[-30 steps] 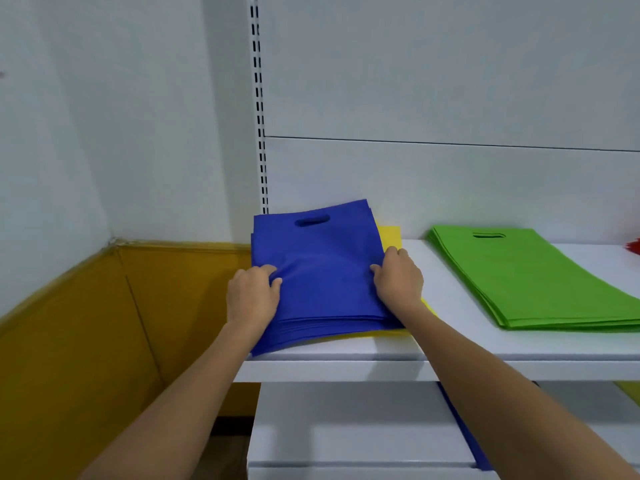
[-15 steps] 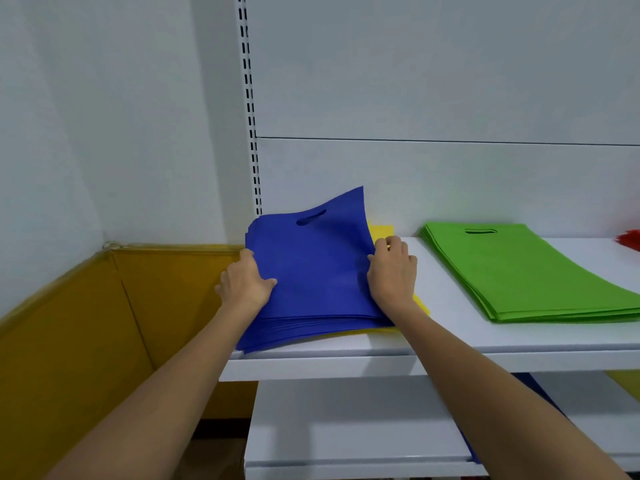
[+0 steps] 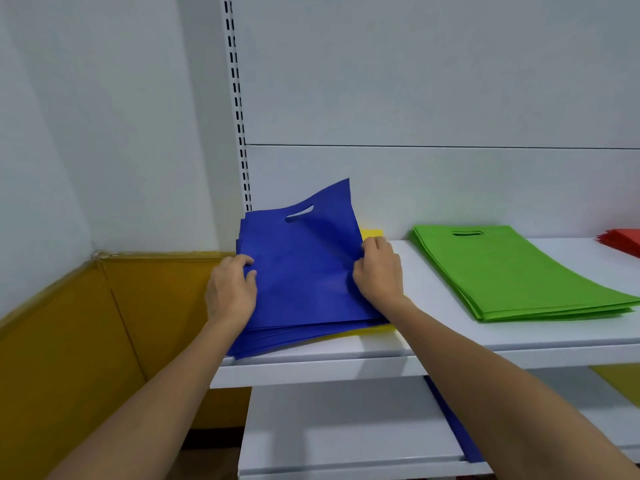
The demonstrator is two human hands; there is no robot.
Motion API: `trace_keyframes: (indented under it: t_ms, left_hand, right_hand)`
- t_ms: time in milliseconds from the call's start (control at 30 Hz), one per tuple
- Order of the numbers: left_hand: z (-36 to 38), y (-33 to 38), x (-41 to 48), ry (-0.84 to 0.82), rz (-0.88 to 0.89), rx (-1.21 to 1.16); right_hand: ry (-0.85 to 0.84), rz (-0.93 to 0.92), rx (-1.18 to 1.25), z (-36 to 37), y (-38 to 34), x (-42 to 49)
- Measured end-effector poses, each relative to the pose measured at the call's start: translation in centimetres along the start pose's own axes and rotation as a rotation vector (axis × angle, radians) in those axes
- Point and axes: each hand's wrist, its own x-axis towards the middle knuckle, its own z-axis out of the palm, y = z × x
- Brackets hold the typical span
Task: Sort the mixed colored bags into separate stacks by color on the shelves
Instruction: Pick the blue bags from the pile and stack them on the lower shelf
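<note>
A stack of blue bags [image 3: 304, 271] lies at the left end of the white shelf [image 3: 433, 337], on top of a yellow bag [image 3: 372, 233] that peeks out at its back and front right. My left hand [image 3: 230, 289] grips the stack's left edge. My right hand [image 3: 379, 271] pinches the right edge of the upper blue bags, and their far right corner curls up off the stack. A green stack [image 3: 512, 271] lies to the right, and a red stack [image 3: 623, 240] shows at the far right edge.
A slotted upright [image 3: 239, 109] runs up the back wall behind the blue stack. A lower shelf [image 3: 332, 427] holds another blue bag [image 3: 453, 427], partly hidden by my right arm. A yellow-brown panel [image 3: 69, 341] lines the corner at left.
The far right corner of the upper blue bags has lifted higher off the stack. Both hands have slid a little further back along the stack's edges.
</note>
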Motion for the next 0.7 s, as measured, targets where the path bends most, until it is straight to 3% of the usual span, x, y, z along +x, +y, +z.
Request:
trace_keyframes:
  t_ms: [67,233,400,567,700]
  left_hand:
    - [-0.5,-0.2,0.0,0.007,0.006,0.008]
    - [-2.0,0.2,-0.2,0.098,0.105,0.169]
    - [-2.2,2.3,0.5,0.001,0.222,-0.007]
    - [0.5,7.4,-0.9,-0.08,0.365,-0.062]
    - [3.7,13.8,-4.9,-0.169,0.539,-0.165]
  right_hand:
    - [0.046,-0.037,0.034,-0.6,-0.2,0.3]
    - [-0.038,0.041,0.265,-3.9,-1.5,1.1]
    - [-0.002,-0.03,0.122,-7.1,0.1,1.1]
    - [0.039,0.161,-0.043,-12.2,6.1,-2.4]
    - [0.187,0.343,-0.138,-17.6,11.6,-7.3]
